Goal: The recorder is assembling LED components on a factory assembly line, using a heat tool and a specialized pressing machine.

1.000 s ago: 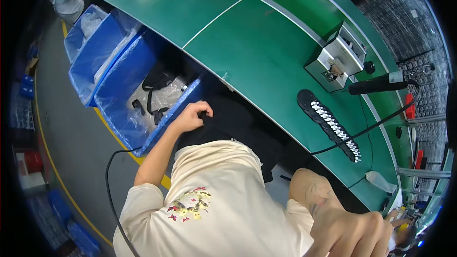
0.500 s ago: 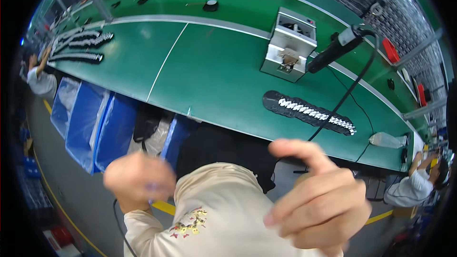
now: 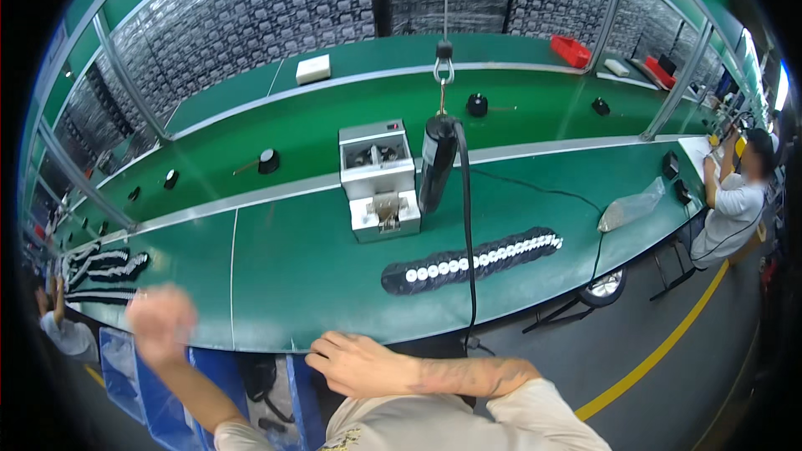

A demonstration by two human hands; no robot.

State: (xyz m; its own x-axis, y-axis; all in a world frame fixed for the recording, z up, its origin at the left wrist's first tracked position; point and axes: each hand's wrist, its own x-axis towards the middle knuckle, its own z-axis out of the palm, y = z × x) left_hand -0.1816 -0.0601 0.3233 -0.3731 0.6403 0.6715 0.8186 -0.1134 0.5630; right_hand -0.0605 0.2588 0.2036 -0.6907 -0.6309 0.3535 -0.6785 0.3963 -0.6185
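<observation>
Well, the left hand (image 3: 163,326) is a blur; the right hand (image 3: 355,363), loosely bent, is by the desk's (image 3: 292,267) near edge, left of overlapping black-and-white discs (image 3: 499,255); I can't tell either's grip.

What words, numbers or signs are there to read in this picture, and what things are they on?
None can be read for certain.
Black hanging tool: any lettering is too small to read.
Plastic-wrapped stacks behind the bench: repeated printed patterns, too small to read.
Metal machine: no readable words.
White discs on the black pieces: no readable marks.
</observation>
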